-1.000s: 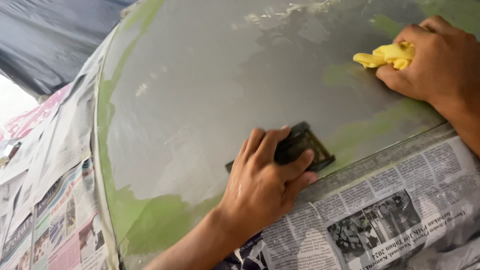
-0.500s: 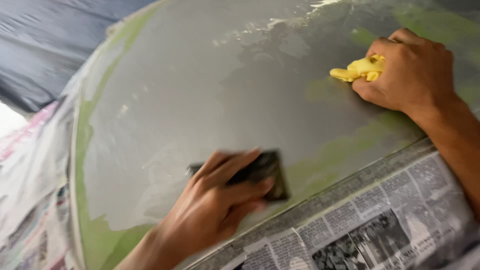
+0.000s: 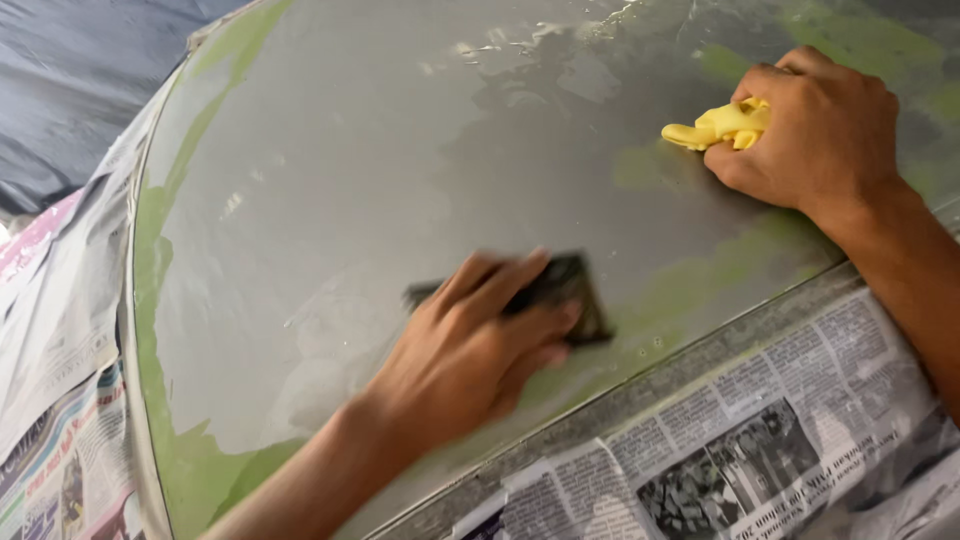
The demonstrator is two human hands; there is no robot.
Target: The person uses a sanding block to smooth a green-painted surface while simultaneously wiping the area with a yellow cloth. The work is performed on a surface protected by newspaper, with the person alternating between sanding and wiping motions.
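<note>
Lower centre of frame: I see left hand [image 3: 465, 350] pressed flat on dark sanding block [image 3: 560, 292], fingers spread over it, block lying on wet grey panel [image 3: 380, 170]. Upper right: right hand [image 3: 815, 130] closed around yellow cloth [image 3: 718, 125], touching panel. Newspaper masking [image 3: 750, 450] along lower right edge, also at left.

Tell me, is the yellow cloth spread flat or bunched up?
Bunched up: the yellow cloth sits crumpled under the right hand, only folds poking out.
</note>
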